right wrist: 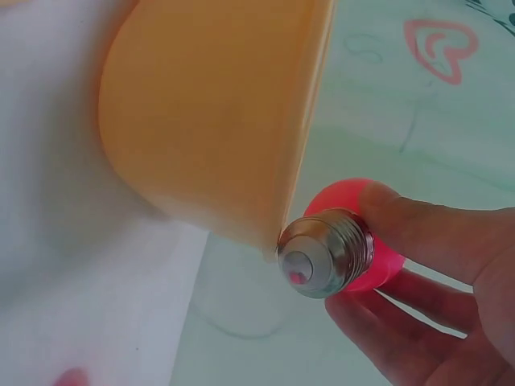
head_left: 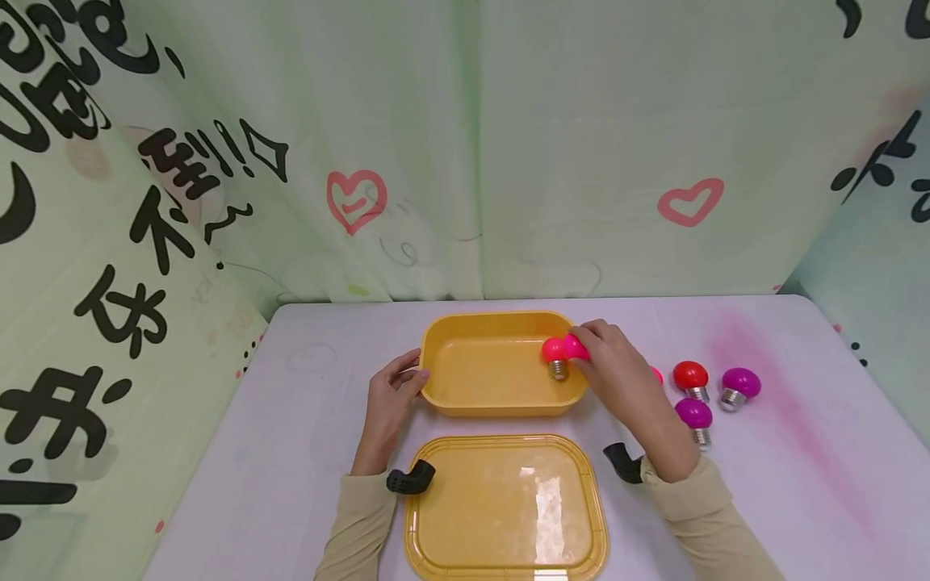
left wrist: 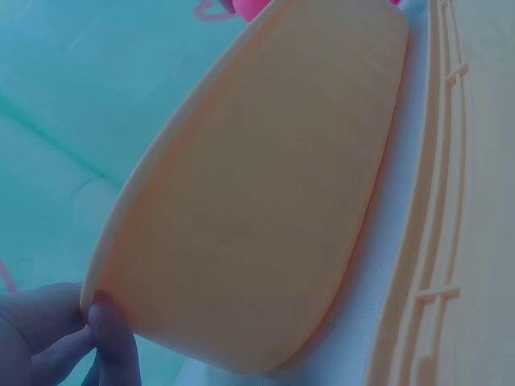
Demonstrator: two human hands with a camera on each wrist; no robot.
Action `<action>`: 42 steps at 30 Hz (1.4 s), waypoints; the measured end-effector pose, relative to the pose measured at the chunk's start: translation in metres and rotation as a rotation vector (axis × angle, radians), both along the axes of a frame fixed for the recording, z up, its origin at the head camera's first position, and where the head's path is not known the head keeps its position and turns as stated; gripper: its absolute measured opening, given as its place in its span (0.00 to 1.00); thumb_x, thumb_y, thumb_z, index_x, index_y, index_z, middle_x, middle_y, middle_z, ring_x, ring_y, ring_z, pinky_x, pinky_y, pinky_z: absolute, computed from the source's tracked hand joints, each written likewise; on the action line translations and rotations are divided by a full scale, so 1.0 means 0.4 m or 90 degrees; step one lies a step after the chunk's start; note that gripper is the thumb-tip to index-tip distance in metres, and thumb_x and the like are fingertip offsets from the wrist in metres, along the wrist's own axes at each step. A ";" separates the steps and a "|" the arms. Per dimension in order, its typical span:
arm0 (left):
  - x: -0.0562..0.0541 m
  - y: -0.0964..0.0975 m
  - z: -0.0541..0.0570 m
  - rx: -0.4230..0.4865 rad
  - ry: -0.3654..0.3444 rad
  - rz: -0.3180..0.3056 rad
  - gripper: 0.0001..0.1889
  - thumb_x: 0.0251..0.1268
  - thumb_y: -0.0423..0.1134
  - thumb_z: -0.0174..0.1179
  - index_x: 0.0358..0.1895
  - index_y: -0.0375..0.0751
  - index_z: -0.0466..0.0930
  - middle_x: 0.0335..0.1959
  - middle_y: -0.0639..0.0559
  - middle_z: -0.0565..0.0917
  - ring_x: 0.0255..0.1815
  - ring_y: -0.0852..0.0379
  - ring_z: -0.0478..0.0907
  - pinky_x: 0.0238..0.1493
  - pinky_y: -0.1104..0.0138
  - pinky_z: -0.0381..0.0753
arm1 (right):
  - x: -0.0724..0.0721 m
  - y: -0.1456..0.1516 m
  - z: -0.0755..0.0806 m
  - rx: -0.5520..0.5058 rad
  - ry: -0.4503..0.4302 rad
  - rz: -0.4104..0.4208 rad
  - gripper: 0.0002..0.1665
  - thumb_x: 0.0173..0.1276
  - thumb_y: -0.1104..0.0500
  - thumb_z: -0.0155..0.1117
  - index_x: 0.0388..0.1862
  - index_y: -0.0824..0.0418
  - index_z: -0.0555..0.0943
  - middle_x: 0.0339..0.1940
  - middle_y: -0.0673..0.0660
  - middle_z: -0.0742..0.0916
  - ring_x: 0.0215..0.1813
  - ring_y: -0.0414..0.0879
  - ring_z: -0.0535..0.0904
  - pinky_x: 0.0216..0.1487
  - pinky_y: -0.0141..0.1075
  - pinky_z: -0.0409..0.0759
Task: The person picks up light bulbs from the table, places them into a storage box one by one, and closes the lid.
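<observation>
A deep yellow plastic box stands on the table, its left rim pinched between the thumb and fingers of my left hand. In the left wrist view those fingers grip the rim at a corner. My right hand holds a pink light bulb over the box's right end. The right wrist view shows that bulb's silver screw base close beside the rim, with thumb and fingers round the pink globe. Another pink-red bulb shows inside the box, next to the held one, its metal base downward.
A flat yellow lid lies in front of the box. To the right are a red bulb, two purple bulbs and a pink one partly behind the right arm. A drawn-on curtain hangs behind the table.
</observation>
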State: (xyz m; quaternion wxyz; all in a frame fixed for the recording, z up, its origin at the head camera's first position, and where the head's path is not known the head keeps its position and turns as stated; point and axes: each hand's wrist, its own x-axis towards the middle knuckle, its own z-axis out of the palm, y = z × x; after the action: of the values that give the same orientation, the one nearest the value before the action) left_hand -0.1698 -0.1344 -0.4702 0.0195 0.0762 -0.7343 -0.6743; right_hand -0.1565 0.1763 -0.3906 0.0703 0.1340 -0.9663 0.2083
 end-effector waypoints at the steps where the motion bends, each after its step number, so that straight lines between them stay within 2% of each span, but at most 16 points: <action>1: 0.000 0.000 0.000 -0.002 -0.002 0.003 0.22 0.67 0.34 0.63 0.64 0.40 0.77 0.59 0.43 0.79 0.52 0.51 0.79 0.41 0.76 0.81 | -0.002 -0.003 0.000 -0.001 -0.003 0.003 0.29 0.61 0.66 0.72 0.61 0.71 0.76 0.57 0.68 0.79 0.60 0.63 0.73 0.57 0.54 0.79; 9: -0.004 0.003 -0.004 -0.018 -0.010 0.009 0.22 0.67 0.34 0.63 0.64 0.41 0.77 0.59 0.44 0.80 0.51 0.51 0.79 0.41 0.75 0.82 | -0.013 -0.030 -0.016 -0.003 -0.006 0.025 0.29 0.62 0.65 0.72 0.61 0.72 0.76 0.56 0.69 0.79 0.59 0.63 0.74 0.59 0.54 0.78; 17: -0.009 0.005 -0.005 -0.029 -0.015 0.017 0.22 0.67 0.35 0.63 0.64 0.42 0.78 0.58 0.45 0.80 0.51 0.52 0.78 0.42 0.76 0.81 | -0.030 -0.056 -0.048 -0.009 0.019 0.054 0.27 0.62 0.67 0.72 0.58 0.74 0.77 0.53 0.69 0.81 0.56 0.63 0.77 0.58 0.53 0.79; 24: -0.010 0.005 -0.005 -0.022 -0.006 0.009 0.22 0.67 0.33 0.63 0.64 0.41 0.77 0.59 0.42 0.79 0.51 0.50 0.78 0.40 0.77 0.80 | -0.040 -0.080 -0.073 -0.012 0.039 0.067 0.24 0.60 0.68 0.73 0.54 0.74 0.79 0.49 0.68 0.81 0.50 0.61 0.80 0.54 0.51 0.82; 35: -0.008 0.002 -0.001 -0.005 -0.001 -0.004 0.22 0.68 0.33 0.62 0.65 0.40 0.77 0.60 0.40 0.79 0.52 0.51 0.78 0.40 0.77 0.81 | -0.061 -0.111 -0.111 0.025 0.040 0.097 0.23 0.59 0.65 0.75 0.51 0.73 0.80 0.46 0.66 0.83 0.49 0.59 0.80 0.51 0.48 0.83; 37: -0.002 0.003 0.011 -0.003 -0.001 -0.009 0.23 0.68 0.32 0.62 0.66 0.38 0.75 0.61 0.38 0.78 0.53 0.50 0.78 0.40 0.77 0.81 | -0.065 -0.114 -0.116 0.028 0.042 0.097 0.23 0.58 0.65 0.75 0.51 0.73 0.81 0.46 0.66 0.83 0.48 0.59 0.80 0.51 0.48 0.83; 42: -0.003 0.002 0.010 0.005 -0.003 -0.011 0.24 0.68 0.32 0.62 0.67 0.36 0.74 0.62 0.37 0.77 0.52 0.51 0.78 0.38 0.76 0.80 | -0.073 -0.116 -0.125 0.040 0.047 0.095 0.24 0.57 0.65 0.77 0.51 0.73 0.81 0.45 0.66 0.83 0.48 0.59 0.80 0.52 0.47 0.83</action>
State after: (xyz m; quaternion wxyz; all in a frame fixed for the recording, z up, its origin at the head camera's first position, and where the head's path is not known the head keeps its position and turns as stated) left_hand -0.1711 -0.1334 -0.4661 0.0116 0.0711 -0.7325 -0.6770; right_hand -0.1859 0.1297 -0.4404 0.0857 0.2149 -0.9565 0.1777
